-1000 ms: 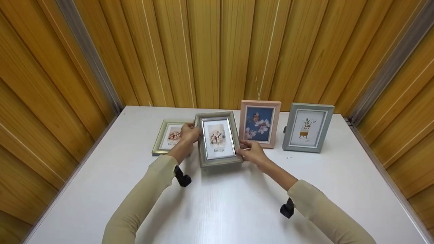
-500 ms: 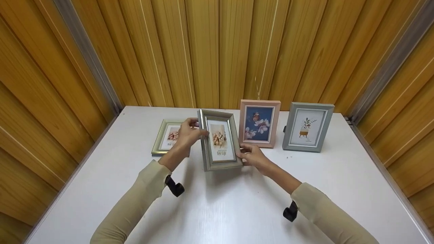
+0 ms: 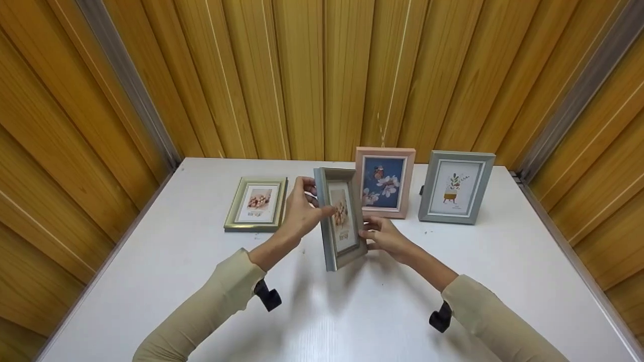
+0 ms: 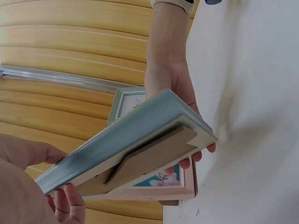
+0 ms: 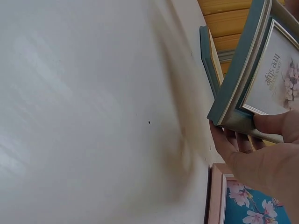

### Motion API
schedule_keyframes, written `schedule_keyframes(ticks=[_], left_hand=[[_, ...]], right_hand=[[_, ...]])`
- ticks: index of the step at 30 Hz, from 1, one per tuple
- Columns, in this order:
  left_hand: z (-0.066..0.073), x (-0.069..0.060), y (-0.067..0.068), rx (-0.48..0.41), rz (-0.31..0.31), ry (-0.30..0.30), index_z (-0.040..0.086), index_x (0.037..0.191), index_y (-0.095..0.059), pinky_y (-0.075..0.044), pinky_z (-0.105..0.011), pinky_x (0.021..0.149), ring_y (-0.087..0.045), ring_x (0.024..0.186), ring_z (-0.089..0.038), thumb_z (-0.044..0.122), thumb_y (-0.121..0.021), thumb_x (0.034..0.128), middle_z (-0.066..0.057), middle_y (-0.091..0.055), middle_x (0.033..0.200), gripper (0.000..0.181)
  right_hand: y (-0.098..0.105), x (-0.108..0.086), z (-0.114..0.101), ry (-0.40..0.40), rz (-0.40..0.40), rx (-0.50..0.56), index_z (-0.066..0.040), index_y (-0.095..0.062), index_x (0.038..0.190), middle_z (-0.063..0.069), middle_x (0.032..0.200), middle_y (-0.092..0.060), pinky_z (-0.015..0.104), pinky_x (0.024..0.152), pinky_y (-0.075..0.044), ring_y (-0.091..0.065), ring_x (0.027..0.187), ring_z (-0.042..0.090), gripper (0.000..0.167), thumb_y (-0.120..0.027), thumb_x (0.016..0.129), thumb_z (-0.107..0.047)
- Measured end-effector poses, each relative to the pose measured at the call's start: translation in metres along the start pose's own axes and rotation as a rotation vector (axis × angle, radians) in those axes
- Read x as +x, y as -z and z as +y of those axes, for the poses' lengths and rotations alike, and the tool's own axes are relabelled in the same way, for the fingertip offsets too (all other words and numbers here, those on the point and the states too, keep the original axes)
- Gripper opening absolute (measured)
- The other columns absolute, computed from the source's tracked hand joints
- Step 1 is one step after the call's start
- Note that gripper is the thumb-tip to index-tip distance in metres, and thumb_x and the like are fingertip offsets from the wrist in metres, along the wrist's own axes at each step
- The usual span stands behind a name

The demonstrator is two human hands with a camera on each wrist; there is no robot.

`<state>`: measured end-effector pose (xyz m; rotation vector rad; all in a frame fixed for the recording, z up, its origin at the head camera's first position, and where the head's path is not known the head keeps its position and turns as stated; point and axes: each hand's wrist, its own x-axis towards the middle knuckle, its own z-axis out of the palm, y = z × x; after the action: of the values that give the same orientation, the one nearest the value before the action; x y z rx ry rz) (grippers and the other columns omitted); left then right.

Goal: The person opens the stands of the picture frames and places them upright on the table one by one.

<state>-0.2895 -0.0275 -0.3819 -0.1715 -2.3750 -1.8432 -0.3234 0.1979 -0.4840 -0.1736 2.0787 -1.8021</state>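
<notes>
A grey-green picture frame (image 3: 343, 218) with a flower print is held up off the table between both hands, turned so its left side edge faces the head camera. My left hand (image 3: 304, 213) grips its left edge, thumb on the front and fingers behind. At the lower right edge, my right hand (image 3: 387, 238) pinches it, thumb in front. The left wrist view shows the frame's back with a brown stand flap (image 4: 152, 151) lying close to the backing. A pale green-gold picture frame (image 3: 233, 211) lies face up on the table, left of my left hand.
Behind the held frame, a pink picture frame (image 3: 410, 183) with a blossom picture stands upright. To its right stands a grey-green picture frame (image 3: 426, 188) with a potted-plant print. The white table (image 3: 322, 322) is enclosed by wood-patterned walls (image 3: 302, 75).
Both hands have turned the held frame, its left edge swinging toward the camera, and shifted it slightly right. The green-gold frame on the table is now fully uncovered. The standing frames have not moved.
</notes>
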Motion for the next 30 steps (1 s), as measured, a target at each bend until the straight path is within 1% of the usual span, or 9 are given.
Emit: schedule_keyframes(ticks=[3, 8, 12, 17, 21, 23, 26, 28, 30], left_hand=[[0.004, -0.003, -0.006, 0.010, -0.020, -0.039, 0.007, 0.124, -0.046, -0.047, -0.025, 0.071, -0.051, 0.087, -0.017, 0.004, -0.084, 0.0739, -0.005, -0.049, 0.104, 0.063], [0.009, -0.005, -0.017, 0.048, -0.051, -0.099, 0.007, 0.126, -0.044, -0.049, -0.026, 0.072, -0.052, 0.088, -0.017, 0.004, -0.084, 0.0765, -0.006, -0.051, 0.106, 0.064], [0.012, -0.006, -0.027, 0.067, -0.077, -0.169, 0.005, 0.128, -0.043, -0.050, -0.024, 0.071, -0.053, 0.087, -0.016, 0.004, -0.084, 0.0771, -0.009, -0.052, 0.108, 0.065], [0.012, -0.006, -0.034, 0.047, -0.125, -0.275, 0.004, 0.131, -0.045, -0.049, -0.019, 0.069, -0.056, 0.086, -0.016, 0.006, -0.084, 0.0786, -0.012, -0.055, 0.112, 0.065], [0.008, -0.006, -0.036, 0.028, -0.182, -0.339, 0.006, 0.136, -0.049, -0.051, -0.020, 0.069, -0.059, 0.085, -0.015, 0.008, -0.081, 0.0842, -0.014, -0.059, 0.114, 0.061], [0.004, -0.006, -0.035, 0.020, -0.206, -0.359, 0.007, 0.138, -0.051, -0.053, -0.022, 0.071, -0.060, 0.086, -0.013, 0.010, -0.077, 0.0888, -0.015, -0.061, 0.115, 0.056], [-0.001, -0.005, -0.035, -0.001, -0.234, -0.383, 0.010, 0.140, -0.054, -0.055, -0.025, 0.077, -0.062, 0.091, -0.014, 0.013, -0.070, 0.0950, -0.015, -0.064, 0.119, 0.048], [-0.006, -0.005, -0.035, -0.029, -0.251, -0.379, 0.013, 0.142, -0.054, -0.056, -0.027, 0.083, -0.063, 0.097, -0.017, 0.015, -0.067, 0.0974, -0.015, -0.064, 0.122, 0.047], [-0.011, -0.005, -0.036, -0.060, -0.271, -0.357, 0.013, 0.145, -0.052, -0.056, -0.032, 0.089, -0.063, 0.105, -0.020, 0.016, -0.066, 0.0982, -0.013, -0.063, 0.127, 0.048]], right_hand=[[0.003, -0.001, 0.001, 0.013, -0.002, 0.008, 0.006, -0.042, 0.148, 0.019, 0.133, -0.055, 0.036, 0.089, -0.059, -0.059, 0.109, 0.018, 0.047, -0.052, 0.103, -0.001], [0.008, -0.001, 0.004, 0.045, -0.016, 0.037, 0.003, -0.039, 0.152, 0.017, 0.136, -0.054, 0.037, 0.095, -0.058, -0.058, 0.113, 0.017, 0.050, -0.050, 0.104, -0.001], [0.013, 0.000, 0.008, 0.072, -0.040, 0.072, 0.003, -0.037, 0.154, 0.014, 0.135, -0.056, 0.040, 0.099, -0.056, -0.059, 0.113, 0.014, 0.052, -0.051, 0.104, -0.004], [0.018, 0.004, 0.011, 0.078, -0.052, 0.111, 0.002, -0.036, 0.154, 0.009, 0.137, -0.057, 0.042, 0.104, -0.054, -0.061, 0.114, 0.012, 0.053, -0.050, 0.104, -0.005], [0.022, 0.007, 0.014, 0.079, -0.069, 0.160, 0.003, -0.035, 0.154, 0.004, 0.135, -0.058, 0.038, 0.102, -0.054, -0.063, 0.113, 0.011, 0.054, -0.047, 0.102, 0.002], [0.024, 0.008, 0.015, 0.083, -0.087, 0.187, 0.004, -0.033, 0.155, 0.006, 0.137, -0.059, 0.037, 0.101, -0.055, -0.064, 0.115, 0.013, 0.056, -0.046, 0.100, 0.005], [0.028, 0.009, 0.015, 0.085, -0.112, 0.214, 0.005, -0.032, 0.156, 0.009, 0.138, -0.062, 0.037, 0.102, -0.055, -0.065, 0.124, 0.023, 0.057, -0.046, 0.100, 0.006], [0.029, 0.009, 0.015, 0.085, -0.122, 0.233, 0.005, -0.032, 0.156, 0.011, 0.137, -0.063, 0.039, 0.104, -0.055, -0.063, 0.128, 0.029, 0.057, -0.047, 0.101, 0.005], [0.029, 0.009, 0.014, 0.084, -0.131, 0.244, 0.004, -0.032, 0.156, 0.008, 0.132, -0.066, 0.041, 0.105, -0.054, -0.062, 0.130, 0.031, 0.056, -0.048, 0.102, 0.003]])
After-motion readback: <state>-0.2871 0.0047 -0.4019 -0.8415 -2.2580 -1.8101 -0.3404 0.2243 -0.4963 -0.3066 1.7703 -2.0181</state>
